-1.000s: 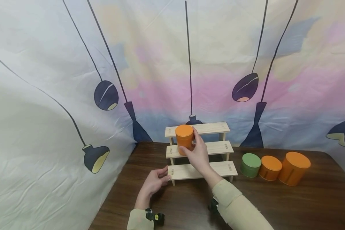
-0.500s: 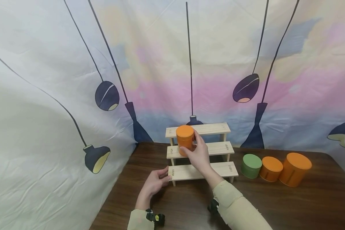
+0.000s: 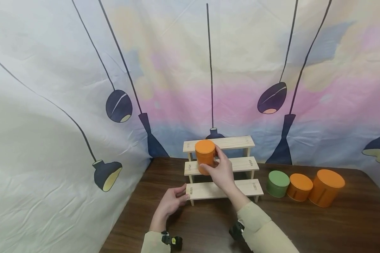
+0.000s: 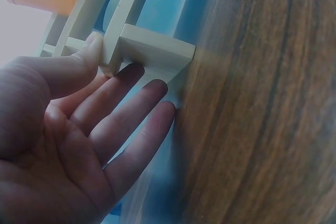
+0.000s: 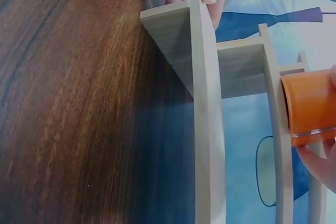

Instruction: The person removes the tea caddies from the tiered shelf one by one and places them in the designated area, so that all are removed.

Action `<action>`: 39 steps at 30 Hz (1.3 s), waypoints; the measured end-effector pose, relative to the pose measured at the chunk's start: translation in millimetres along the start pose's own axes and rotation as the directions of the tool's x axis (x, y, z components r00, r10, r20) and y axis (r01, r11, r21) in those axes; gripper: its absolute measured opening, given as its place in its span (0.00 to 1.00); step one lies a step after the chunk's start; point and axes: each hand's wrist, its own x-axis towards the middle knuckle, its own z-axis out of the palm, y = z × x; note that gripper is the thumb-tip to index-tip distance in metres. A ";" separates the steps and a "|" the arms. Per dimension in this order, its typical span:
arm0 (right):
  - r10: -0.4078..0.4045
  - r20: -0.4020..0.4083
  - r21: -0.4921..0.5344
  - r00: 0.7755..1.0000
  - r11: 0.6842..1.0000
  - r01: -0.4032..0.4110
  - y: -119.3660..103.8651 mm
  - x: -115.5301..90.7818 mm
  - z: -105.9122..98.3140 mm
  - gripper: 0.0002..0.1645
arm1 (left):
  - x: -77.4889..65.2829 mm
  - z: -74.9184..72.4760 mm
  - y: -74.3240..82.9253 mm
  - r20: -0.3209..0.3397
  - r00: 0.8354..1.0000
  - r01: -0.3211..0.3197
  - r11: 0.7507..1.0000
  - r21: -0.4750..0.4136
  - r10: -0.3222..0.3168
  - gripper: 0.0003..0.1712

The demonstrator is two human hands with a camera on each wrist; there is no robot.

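Note:
A three-step wooden display stand (image 3: pixel 199 190) stands on the dark wood table. My right hand (image 3: pixel 221 172) grips a tall orange canister (image 3: pixel 204 153) by its right side, thumb in front. The canister is roughly upright at the left part of the middle step; in the right wrist view its base is right at that board (image 5: pixel 282 124). With thumb above and a finger beneath, my left hand (image 3: pixel 170 202) pinches the left end of the lowest step. Its other fingers extend loosely beside the stand's end leg (image 4: pixel 157 48) in the left wrist view.
To the right of the stand, a green canister (image 3: pixel 277 184), a short orange canister (image 3: pixel 299 188) and a larger orange canister (image 3: pixel 326 189) stand in a row on the table (image 3: pixel 351 221). A cloth backdrop (image 3: pixel 240 77) with printed lamps hangs behind.
The tall orange canister has shifted very slightly towards me with my right hand. My left hand keeps its hold on the stand. The whole head view has drifted a little.

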 end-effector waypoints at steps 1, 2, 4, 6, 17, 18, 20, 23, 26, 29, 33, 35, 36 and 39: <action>0.004 0.003 0.005 1.000 1.000 -0.004 0.2 -1.1 -2.1 0.55 | 0.0 0.1 -0.4 0.001 1.000 0.000 1.000 -0.002 0.000 0.32; 0.005 0.006 0.008 1.000 1.000 -0.005 0.5 -2.5 -4.5 0.55 | 0.0 0.2 -0.6 0.002 1.000 0.000 1.000 -0.004 0.000 0.32; 0.004 0.008 0.018 1.000 1.000 -0.004 0.8 -5.9 -10.5 0.55 | 0.5 0.3 -1.2 0.001 1.000 -0.001 1.000 -0.001 0.001 0.32; 0.005 0.009 0.040 1.000 0.999 -0.006 0.9 -10.3 -17.9 0.54 | 0.9 0.3 -0.8 -0.002 1.000 0.004 1.000 -0.001 -0.004 0.32; -0.006 -0.110 0.135 0.994 0.991 0.021 2.5 -42.7 -85.4 0.53 | -0.2 2.9 -2.3 -0.006 1.000 -0.024 1.000 -0.002 0.024 0.32; -0.005 -0.126 0.138 0.992 0.990 0.022 2.2 -45.7 -93.8 0.54 | -0.6 2.9 -2.5 -0.006 1.000 -0.027 1.000 -0.001 0.027 0.32; 0.008 -0.158 0.144 0.987 0.989 0.015 0.2 -51.4 -111.7 0.55 | -1.2 2.5 -2.5 -0.005 1.000 -0.030 1.000 -0.001 0.030 0.32; 0.026 -0.219 0.125 0.975 0.992 0.001 -2.7 -59.1 -140.1 0.58 | -0.8 1.6 -2.4 -0.007 0.999 -0.034 0.999 -0.004 0.034 0.32; 0.038 -0.290 0.086 0.956 0.996 -0.014 -3.4 -65.5 -169.4 0.58 | -0.2 0.7 -2.7 -0.011 0.999 -0.038 0.999 -0.004 0.038 0.32; 0.051 -0.356 0.088 0.933 0.996 -0.021 -3.4 -71.8 -197.7 0.57 | -0.3 -0.1 -1.9 -0.015 0.999 -0.039 0.999 -0.005 0.039 0.32; 0.050 -0.453 0.109 0.890 0.994 -0.001 -1.8 -78.8 -233.4 0.57 | 0.0 -0.7 -1.8 -0.013 0.999 -0.046 0.999 -0.004 0.046 0.32; 0.031 -0.499 0.081 0.866 0.997 0.011 0.6 -80.5 -250.1 0.58 | 0.3 -0.9 -2.1 -0.013 0.999 -0.048 0.999 -0.004 0.048 0.32; 0.030 -0.524 0.077 0.851 0.997 0.012 2.0 -81.1 -257.7 0.58 | 0.2 -1.0 -2.1 -0.013 0.999 -0.048 0.999 -0.004 0.048 0.32; 0.021 -0.588 0.040 0.809 0.999 0.003 6.9 -83.9 -277.5 0.59 | 0.0 -0.6 -2.0 -0.011 0.999 -0.042 0.999 -0.005 0.042 0.32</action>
